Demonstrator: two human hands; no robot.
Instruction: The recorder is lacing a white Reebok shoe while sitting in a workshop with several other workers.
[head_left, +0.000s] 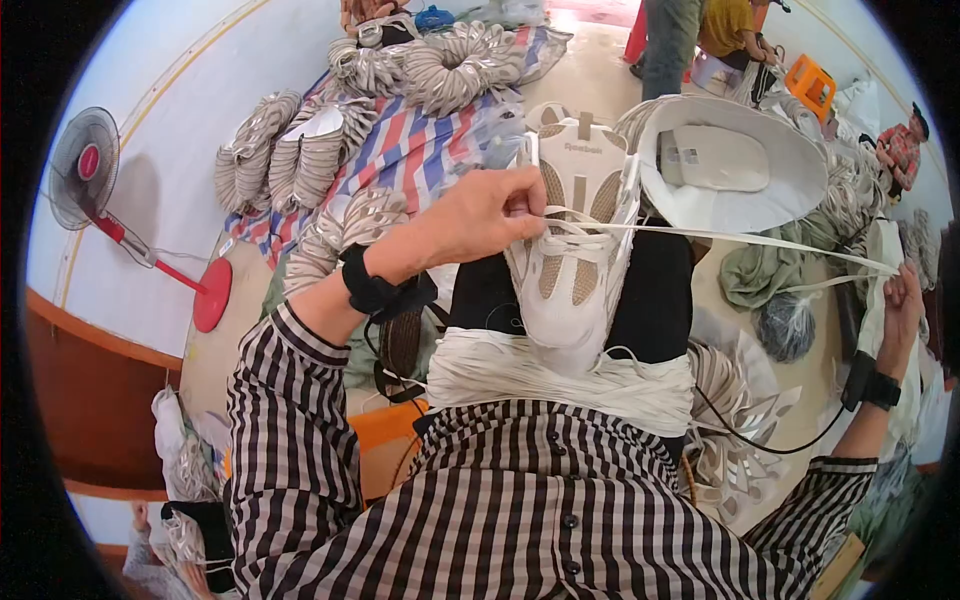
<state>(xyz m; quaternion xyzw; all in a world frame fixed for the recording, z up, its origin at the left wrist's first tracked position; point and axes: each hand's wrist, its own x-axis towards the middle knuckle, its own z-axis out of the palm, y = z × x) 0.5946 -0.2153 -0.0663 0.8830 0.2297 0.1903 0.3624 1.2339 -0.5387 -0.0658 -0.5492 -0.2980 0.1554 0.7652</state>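
Observation:
A white and beige shoe upper (565, 325) rests across my lap, its toe toward my belly. A flat white shoelace (730, 237) runs through its eyelets near the tongue. My left hand (490, 212) is closed in a pinch on the lace at the upper's left side. Far out to the right, my right hand (901, 300) grips the other stretch of the lace, which is drawn taut from the upper. Part of it hangs double near those fingers. A thick bundle of white laces (545, 385) lies over my thighs, against my checked shirt.
A white basin-like container (745, 205) stands right of the upper. Rings of stacked shoe parts (455, 70) lie on a striped sheet (410, 150) at the far left. A red-based fan (210, 295) stands left. Other people sit or stand farther off, one by an orange stool (810, 85).

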